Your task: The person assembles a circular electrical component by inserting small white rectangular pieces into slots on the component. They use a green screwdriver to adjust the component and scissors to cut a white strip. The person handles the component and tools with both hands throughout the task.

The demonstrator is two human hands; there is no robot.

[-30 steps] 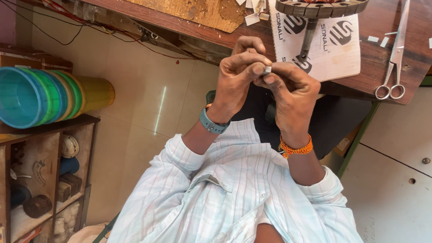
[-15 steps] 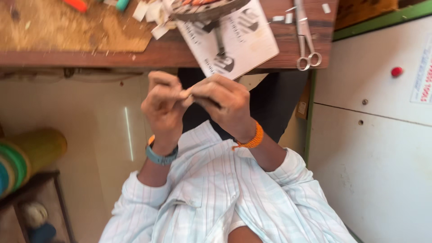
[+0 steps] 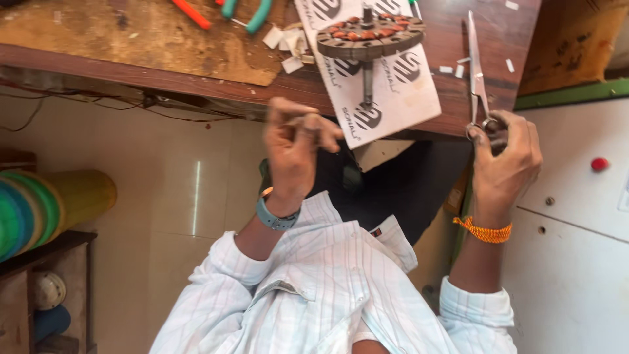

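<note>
- Fingers (image 3: 488, 134) of the right hand (image 3: 503, 157) are closing on the scissors (image 3: 477, 78) at their handle loops, at the near edge of the wooden bench (image 3: 164, 59); the blades are lying flat and shut, pointing away.
- Left hand (image 3: 295, 147) is hovering over the floor just off the bench edge, fingertips pinched together; whatever they are clamping is too small to tell.
- For a clean pickup, I judge the loops are needing a full grip before lifting.
- Blades are lying just beside the copper-wound stator (image 3: 370, 34) on its printed paper sheet (image 3: 393, 98), so the tips should be coming up away from the windings.
- Pliers (image 3: 252, 13) and paper scraps (image 3: 288, 46) are sitting farther left.
</note>
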